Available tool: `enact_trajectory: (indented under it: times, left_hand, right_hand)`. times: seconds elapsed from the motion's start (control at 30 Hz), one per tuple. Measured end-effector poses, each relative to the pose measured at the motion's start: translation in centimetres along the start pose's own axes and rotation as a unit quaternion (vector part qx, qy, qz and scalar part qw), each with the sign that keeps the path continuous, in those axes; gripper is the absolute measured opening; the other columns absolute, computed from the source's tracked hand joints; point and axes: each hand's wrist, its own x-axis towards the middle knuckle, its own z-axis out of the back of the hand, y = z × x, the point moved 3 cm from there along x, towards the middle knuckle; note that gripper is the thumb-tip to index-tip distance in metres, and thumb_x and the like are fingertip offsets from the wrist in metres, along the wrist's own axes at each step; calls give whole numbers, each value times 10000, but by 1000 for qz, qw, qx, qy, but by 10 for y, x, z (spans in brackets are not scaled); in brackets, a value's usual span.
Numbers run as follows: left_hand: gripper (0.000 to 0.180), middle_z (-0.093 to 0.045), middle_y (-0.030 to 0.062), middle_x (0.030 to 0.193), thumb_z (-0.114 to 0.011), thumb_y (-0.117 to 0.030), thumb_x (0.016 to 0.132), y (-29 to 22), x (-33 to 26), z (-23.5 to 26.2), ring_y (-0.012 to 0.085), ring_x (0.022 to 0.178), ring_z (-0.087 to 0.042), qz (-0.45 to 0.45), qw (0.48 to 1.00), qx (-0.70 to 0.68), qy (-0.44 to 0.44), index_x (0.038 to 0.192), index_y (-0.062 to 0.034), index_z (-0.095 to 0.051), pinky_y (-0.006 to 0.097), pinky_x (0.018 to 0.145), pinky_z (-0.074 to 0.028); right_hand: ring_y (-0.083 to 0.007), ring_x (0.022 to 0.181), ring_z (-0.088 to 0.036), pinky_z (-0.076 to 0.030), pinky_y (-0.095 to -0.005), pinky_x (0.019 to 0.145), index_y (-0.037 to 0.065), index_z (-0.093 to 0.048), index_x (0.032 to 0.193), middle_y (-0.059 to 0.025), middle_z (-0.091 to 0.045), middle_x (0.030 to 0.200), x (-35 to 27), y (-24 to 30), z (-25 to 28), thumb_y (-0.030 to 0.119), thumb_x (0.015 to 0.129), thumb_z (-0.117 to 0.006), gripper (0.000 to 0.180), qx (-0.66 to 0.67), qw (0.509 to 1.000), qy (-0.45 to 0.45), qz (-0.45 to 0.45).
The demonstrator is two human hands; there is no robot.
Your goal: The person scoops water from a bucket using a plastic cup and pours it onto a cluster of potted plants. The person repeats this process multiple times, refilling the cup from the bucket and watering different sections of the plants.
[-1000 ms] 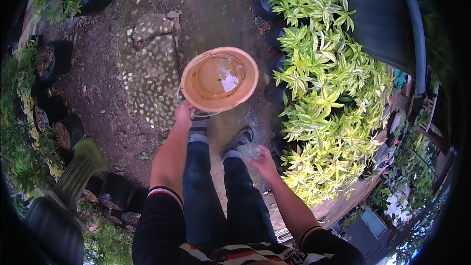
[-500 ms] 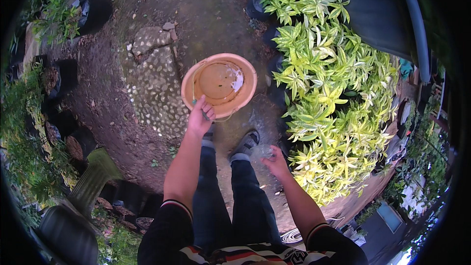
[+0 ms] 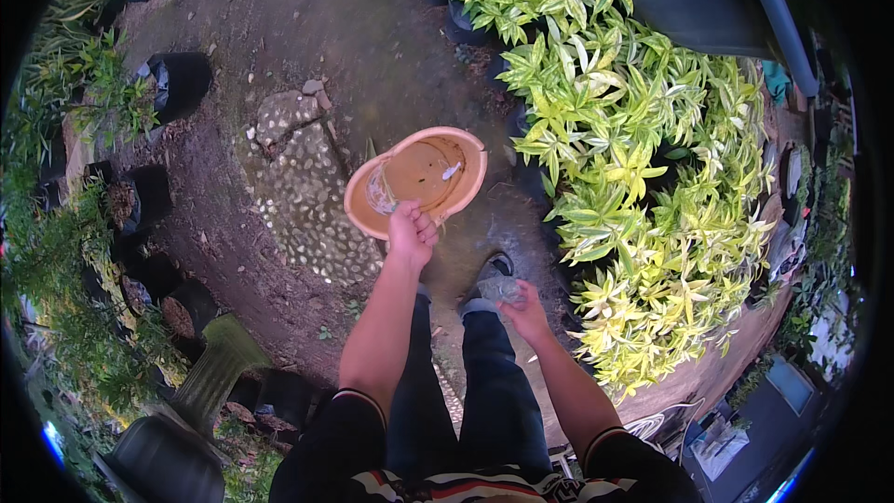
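An orange-brown bucket [image 3: 477, 175] hangs in front of me, tilted, with shallow murky water and a few bits of debris inside. My left hand [image 3: 412, 231] is closed at its near rim, gripping the bucket's thin handle, which the fingers mostly hide. Lower and to the right, my right hand [image 3: 529, 312] pinches a clear, thin plastic container [image 3: 503, 290], perhaps a cup; its exact shape is hard to make out. That container is apart from the bucket, above my dark shoe [image 3: 496, 265].
Yellow-green leafy plants [image 3: 633, 168] fill the right side. A pebbled stone slab [image 3: 321, 196] lies left of the bucket on bare soil. Black planting bags [image 3: 179, 86] line the left. A mossy green post [image 3: 228, 368] stands at lower left; a pale coiled hose [image 3: 647, 427] lies at lower right.
The bucket has gone from nearly level to tilted, and light now glints at its left inside. My left hand has shifted right and slightly nearer. The right hand keeps the clear container.
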Motion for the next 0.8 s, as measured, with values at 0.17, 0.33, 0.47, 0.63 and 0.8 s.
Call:
enact_trajectory:
  times: [0.17, 0.33, 0.47, 0.63, 0.8]
  left_hand:
    - [328, -204, -48, 412, -450, -225, 800, 8, -18, 3, 93, 324, -196, 15, 999, 42, -18, 535, -186, -259, 252, 336, -144]
    - [347, -196, -49, 404, -442, -217, 800, 19, -50, 6, 93, 321, -192, 39, 998, 48, -34, 507, -188, -258, 247, 317, -141]
    - [353, -191, -49, 402, -432, -215, 802, 31, -80, 12, 93, 320, -189, 60, 996, 45, -36, 499, -188, -253, 242, 314, -147]
    - [356, -185, -47, 403, -418, -210, 806, 38, -113, 24, 92, 322, -185, 81, 994, 60, -50, 499, -188, -240, 241, 315, -154]
    - [346, -182, -49, 409, -413, -215, 813, 43, -138, 38, 92, 328, -182, 86, 990, 84, -71, 512, -188, -244, 245, 323, -162]
  right_hand:
    - [-226, 910, -509, -450, -323, 751, 32, -331, 1189, -173, -440, 1144, 1, 18, -9, 258, 670, -725, 690, 106, 994, -9, 6]
    - [-219, 910, -517, -454, -317, 747, 20, -340, 1173, -172, -446, 1145, -2, 76, -20, 275, 682, -714, 669, 74, 995, -2, 70]
    - [-250, 940, -518, -465, -308, 722, 24, -372, 1182, -168, -450, 1159, -11, 108, -28, 327, 693, -694, 659, 6, 995, 19, 102]
    - [-249, 929, -516, -457, -322, 728, 38, -441, 1152, -144, -467, 1108, -41, 107, -13, 276, 728, -662, 534, 42, 994, -12, 103]
    - [-222, 945, -432, -383, -314, 786, 38, -475, 1085, -111, -454, 1038, -127, 205, 113, 168, 776, -581, 351, 32, 913, -168, 371]
